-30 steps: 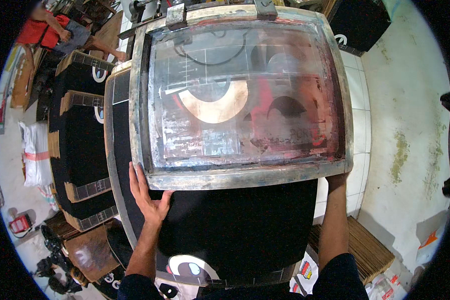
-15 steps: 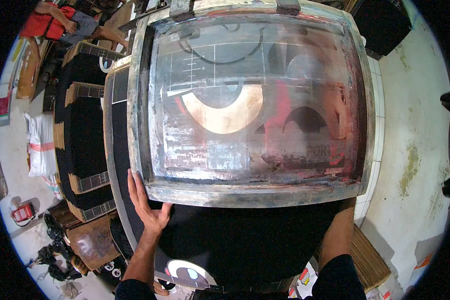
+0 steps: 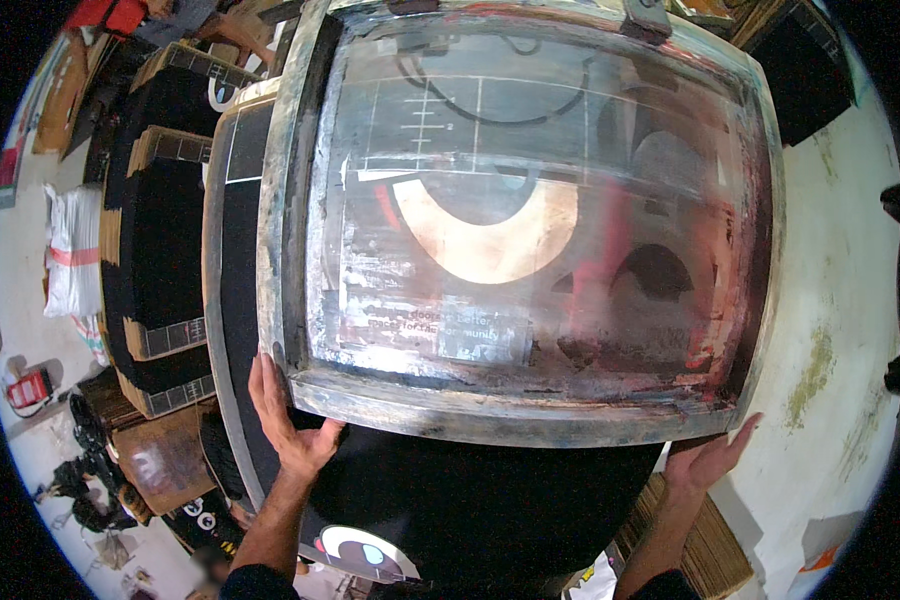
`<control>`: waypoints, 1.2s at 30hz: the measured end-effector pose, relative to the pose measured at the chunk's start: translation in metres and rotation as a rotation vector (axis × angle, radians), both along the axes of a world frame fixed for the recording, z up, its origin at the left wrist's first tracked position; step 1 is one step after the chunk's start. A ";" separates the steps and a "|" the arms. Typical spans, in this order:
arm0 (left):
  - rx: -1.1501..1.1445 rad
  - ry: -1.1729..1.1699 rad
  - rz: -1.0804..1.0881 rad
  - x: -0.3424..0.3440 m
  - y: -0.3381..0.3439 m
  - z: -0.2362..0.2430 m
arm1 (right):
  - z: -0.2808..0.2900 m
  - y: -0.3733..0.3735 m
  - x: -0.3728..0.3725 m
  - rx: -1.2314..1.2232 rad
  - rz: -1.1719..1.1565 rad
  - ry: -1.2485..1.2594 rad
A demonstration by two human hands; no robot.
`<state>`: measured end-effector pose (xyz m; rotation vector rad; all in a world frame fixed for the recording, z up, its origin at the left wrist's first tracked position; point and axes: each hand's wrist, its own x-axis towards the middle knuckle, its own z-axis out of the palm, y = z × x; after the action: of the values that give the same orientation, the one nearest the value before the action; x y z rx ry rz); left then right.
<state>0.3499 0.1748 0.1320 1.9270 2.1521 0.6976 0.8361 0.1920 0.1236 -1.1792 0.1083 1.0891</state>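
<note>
A large screen printing frame [image 3: 530, 425] takes up the middle, its mesh [image 3: 450, 215] showing a cream crescent, grey lines and red and dark ink stains. My left hand [image 3: 295, 435] is closed on its near left corner, fingers along the outer side and thumb at the near edge. By the near right corner my right hand [image 3: 705, 460] is open, one finger stretched out past the frame; the rest is partly hidden under it. Beneath the frame lies a black sheet [image 3: 470, 510] with a printed eye [image 3: 365, 552] near its front edge.
Stacks of black printed boards [image 3: 165, 220] stand at the left, beside a white bundle with a red band [image 3: 73, 250]. Brown cardboard sheets [image 3: 695, 545] are piled at the lower right. Metal clamps [image 3: 645, 22] hold the frame's far edge. A person's arm [image 3: 235, 35] shows at upper left.
The frame has shifted to the right in view and its near edge sits lower. My right hand, hidden under the frame before, now shows at the near right corner. My left hand keeps its corner.
</note>
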 end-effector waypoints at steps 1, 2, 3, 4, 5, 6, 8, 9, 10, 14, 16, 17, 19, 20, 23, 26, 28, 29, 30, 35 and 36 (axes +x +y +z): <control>-0.015 0.003 0.020 -0.001 -0.002 -0.001 | -0.001 -0.002 -0.015 -0.033 0.021 -0.068; -0.026 0.015 0.015 -0.003 -0.003 -0.002 | 0.001 -0.002 -0.022 -0.058 0.058 -0.098; -0.037 0.024 0.014 -0.004 -0.004 -0.004 | 0.002 -0.002 -0.025 -0.056 0.067 -0.111; -0.036 0.014 0.003 -0.005 -0.005 -0.005 | 0.002 -0.002 -0.027 -0.047 0.097 -0.086; -0.034 0.002 0.000 -0.006 -0.007 -0.005 | 0.001 -0.001 -0.026 -0.040 0.125 -0.067; -0.019 -0.021 0.002 -0.007 -0.008 -0.006 | 0.001 -0.001 -0.024 -0.012 0.138 -0.045; 0.004 0.011 0.000 -0.007 -0.008 -0.009 | 0.000 -0.003 -0.020 0.087 0.224 0.010; -0.008 0.046 -0.015 -0.008 -0.007 -0.008 | 0.000 -0.004 -0.019 0.077 0.237 0.012; -0.004 0.074 -0.037 -0.010 -0.007 -0.007 | -0.002 -0.005 -0.019 0.009 0.180 -0.045; -0.031 0.029 -0.020 -0.009 -0.007 -0.002 | -0.003 -0.009 -0.023 -0.114 0.171 -0.219; -0.035 0.047 -0.006 -0.008 -0.007 -0.001 | -0.002 -0.009 -0.026 -0.190 0.138 -0.291; -0.029 0.042 -0.011 -0.008 -0.007 -0.001 | -0.002 -0.010 -0.029 -0.218 0.119 -0.320; -0.022 0.045 -0.017 -0.008 -0.007 -0.001 | -0.002 -0.009 -0.032 -0.249 0.105 -0.361; -0.029 0.037 -0.021 -0.009 -0.007 -0.001 | -0.002 -0.009 -0.034 -0.250 0.109 -0.373; -0.036 0.028 -0.023 -0.010 -0.008 -0.001 | -0.005 -0.007 -0.040 -0.259 0.075 -0.404; -0.030 0.029 -0.023 -0.011 -0.008 -0.002 | -0.007 -0.005 -0.044 -0.263 0.031 -0.406; -0.038 0.028 -0.022 -0.010 -0.007 -0.002 | -0.007 -0.004 -0.045 -0.263 0.029 -0.424; -0.037 0.028 -0.026 -0.010 -0.007 -0.002 | -0.008 -0.004 -0.045 -0.263 0.039 -0.445; -0.035 0.024 -0.032 -0.010 -0.006 -0.001 | -0.008 -0.004 -0.045 -0.259 0.044 -0.443; -0.022 0.009 -0.038 -0.008 -0.001 0.000 | -0.009 -0.003 -0.044 -0.290 0.061 -0.483; -0.016 0.007 -0.042 -0.008 -0.001 0.000 | -0.008 -0.003 -0.045 -0.263 0.077 -0.462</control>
<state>0.3420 0.1737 0.1321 1.9637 2.1079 0.6650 0.7913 0.1892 0.1152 -1.6563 -0.1595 0.8600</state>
